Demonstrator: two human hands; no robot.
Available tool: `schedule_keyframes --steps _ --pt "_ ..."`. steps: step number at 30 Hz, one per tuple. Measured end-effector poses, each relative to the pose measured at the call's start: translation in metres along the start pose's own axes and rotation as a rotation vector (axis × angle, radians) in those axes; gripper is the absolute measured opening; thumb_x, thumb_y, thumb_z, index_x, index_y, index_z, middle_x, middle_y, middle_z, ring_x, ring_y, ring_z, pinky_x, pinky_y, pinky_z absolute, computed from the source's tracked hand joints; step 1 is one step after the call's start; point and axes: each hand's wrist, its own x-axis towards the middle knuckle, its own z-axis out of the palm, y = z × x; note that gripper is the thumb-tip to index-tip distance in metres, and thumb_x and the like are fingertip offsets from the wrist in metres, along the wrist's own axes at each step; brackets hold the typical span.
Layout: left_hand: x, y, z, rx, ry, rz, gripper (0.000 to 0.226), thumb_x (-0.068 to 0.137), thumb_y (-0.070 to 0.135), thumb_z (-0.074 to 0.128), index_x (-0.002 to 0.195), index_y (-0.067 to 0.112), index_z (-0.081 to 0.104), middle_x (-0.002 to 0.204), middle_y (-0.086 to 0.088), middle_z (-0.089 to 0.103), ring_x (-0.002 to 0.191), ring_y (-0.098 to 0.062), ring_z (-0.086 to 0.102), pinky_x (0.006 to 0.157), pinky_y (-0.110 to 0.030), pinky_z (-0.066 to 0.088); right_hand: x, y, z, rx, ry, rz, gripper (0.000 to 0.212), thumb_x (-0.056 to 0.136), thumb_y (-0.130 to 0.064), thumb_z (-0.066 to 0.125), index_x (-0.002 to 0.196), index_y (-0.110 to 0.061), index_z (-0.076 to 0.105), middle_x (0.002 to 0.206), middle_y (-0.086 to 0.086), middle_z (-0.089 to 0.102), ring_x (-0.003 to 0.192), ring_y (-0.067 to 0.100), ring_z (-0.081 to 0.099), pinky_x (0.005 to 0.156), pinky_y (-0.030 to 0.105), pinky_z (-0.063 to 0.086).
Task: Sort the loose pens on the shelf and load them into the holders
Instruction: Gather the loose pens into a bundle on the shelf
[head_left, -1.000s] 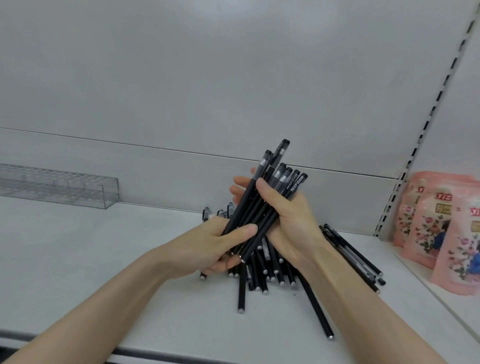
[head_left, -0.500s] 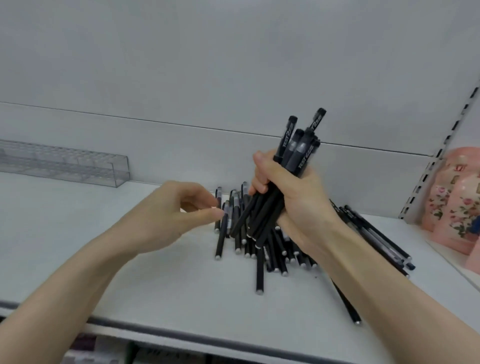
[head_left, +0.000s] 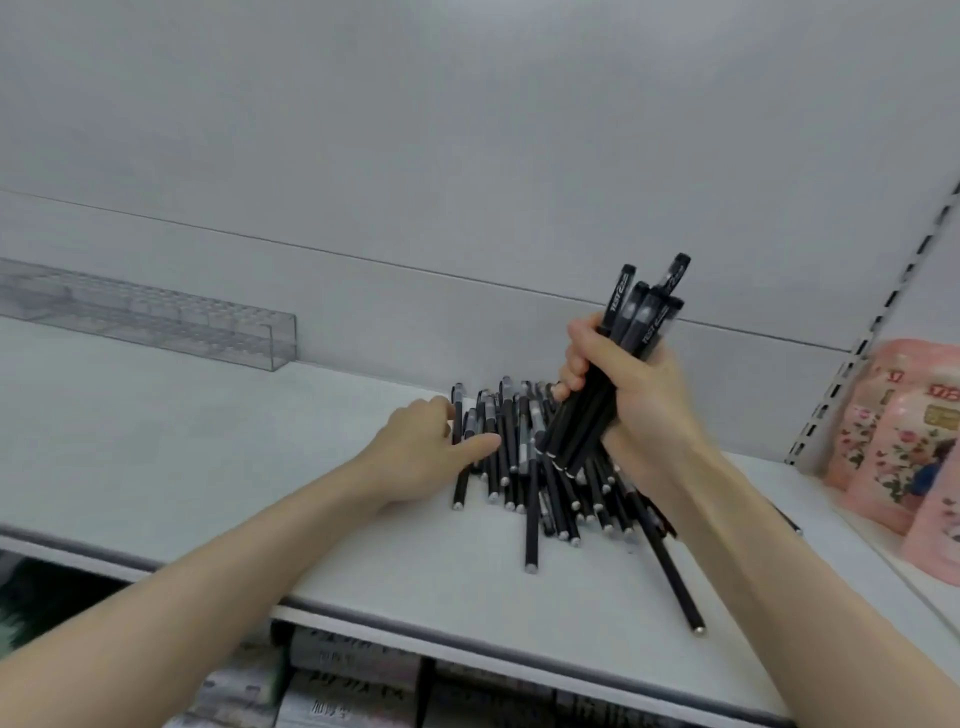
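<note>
A pen bundle (head_left: 644, 312) is clenched in the right hand (head_left: 634, 395) over the loose pile (head_left: 530, 467) on the shelf (head_left: 208, 467).
The pile is touched by the left hand (head_left: 421, 457); any pinch cannot be told. Pens could be spilled by a loosened fist; the holder (head_left: 156, 317) stands well apart. "TEST" seems printed on caps.

Right hand (head_left: 631, 400): fist clenched round pen bundle (head_left: 636, 317), raised just above pen pile (head_left: 531, 519), forearm entering from lower right. Left hand (head_left: 426, 457): at pile's left edge, thumb extended across pens, grip unclear
</note>
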Motion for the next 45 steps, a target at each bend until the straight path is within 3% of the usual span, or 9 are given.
schedule_keyframes --steps 3,6,9,17,25,30,35,42,45 --pt "0.012 0.014 0.012 -0.005 0.022 -0.056 0.086 0.074 0.068 0.059 0.122 -0.002 0.043 0.118 -0.016 0.055 0.113 -0.032 0.049 0.094 -0.038 0.042 0.006 0.004 -0.012 -0.038 0.007 0.05 0.014 0.09 -0.007 0.061 0.078 -0.014 0.056 0.059 0.0 0.046 0.054 0.014 0.044 0.057 0.028 0.044" --pt "0.012 0.024 0.011 -0.008 0.006 -0.098 0.078 0.074 0.059 0.067 0.117 0.0 0.042 0.118 -0.014 0.05 0.111 -0.03 0.049 0.08 -0.03 0.04 0.007 0.007 -0.017 -0.012 0.017 0.1 0.009 0.09 -0.007 0.06 0.082 -0.011 0.056 0.06 0.0 0.045 0.055 0.014 0.043 0.055 0.026 0.045" --pt "0.018 0.025 -0.002 -0.036 -0.049 -0.105 0.047 0.077 0.046 0.072 0.081 0.009 0.043 0.077 -0.005 0.05 0.068 -0.019 0.049 0.051 -0.023 0.029 0.007 0.01 -0.02 0.028 0.026 0.113 0.008 0.09 -0.007 0.059 0.085 -0.01 0.055 0.06 0.0 0.046 0.055 0.014 0.044 0.055 0.025 0.045" --pt "0.033 0.015 -0.009 -0.113 -0.116 -0.123 0.041 0.077 0.023 0.073 0.049 0.011 0.046 0.044 -0.001 0.038 0.039 -0.014 0.034 0.042 -0.02 0.026 0.006 0.009 -0.019 0.073 0.054 0.126 0.01 0.091 -0.009 0.06 0.082 -0.012 0.057 0.061 0.004 0.055 0.055 0.017 0.053 0.058 0.03 0.05" --pt "0.032 0.009 -0.009 -0.074 -0.182 -0.074 0.023 0.086 0.023 0.059 0.07 0.008 0.051 0.064 -0.007 0.041 0.061 -0.02 0.038 0.056 -0.028 0.029 0.0 0.008 -0.017 -0.01 0.005 0.107 0.01 0.091 -0.011 0.061 0.083 -0.011 0.056 0.055 0.0 0.046 0.049 0.013 0.042 0.053 0.025 0.043" --pt "0.026 0.006 -0.021 -0.445 -0.26 -0.068 0.018 0.094 0.016 0.052 0.077 0.01 0.046 0.06 0.0 0.038 0.046 -0.01 0.039 0.044 -0.018 0.034 0.0 0.008 -0.017 -0.012 -0.011 0.117 0.011 0.089 -0.008 0.062 0.079 -0.009 0.059 0.055 0.001 0.047 0.048 0.012 0.042 0.052 0.024 0.043" --pt "0.019 0.009 -0.023 -0.594 -0.34 -0.038 0.015 0.096 0.012 0.052 0.083 0.004 0.055 0.058 0.003 0.058 0.048 -0.007 0.056 0.047 -0.017 0.045 -0.001 0.008 -0.016 -0.011 0.0 0.138 0.011 0.089 -0.008 0.062 0.079 -0.009 0.059 0.06 0.002 0.053 0.048 0.011 0.045 0.052 0.024 0.045" --pt "0.002 0.028 -0.032 -0.814 -0.295 0.356 0.018 0.094 0.024 0.051 0.102 0.012 0.063 0.078 0.002 0.058 0.073 -0.02 0.042 0.068 -0.036 0.03 -0.003 0.008 -0.017 -0.08 -0.013 0.107 0.013 0.09 -0.015 0.064 0.099 -0.006 0.065 0.06 0.0 0.051 0.055 0.013 0.05 0.065 0.03 0.046" --pt "-0.013 0.045 -0.034 -0.689 -0.273 0.505 0.025 0.099 0.02 0.046 0.121 0.018 0.058 0.078 0.015 0.058 0.069 -0.01 0.044 0.064 -0.024 0.034 -0.007 0.005 -0.012 -0.092 -0.036 0.05 0.014 0.086 -0.016 0.067 0.1 -0.011 0.069 0.063 0.002 0.057 0.063 0.019 0.055 0.071 0.034 0.049"
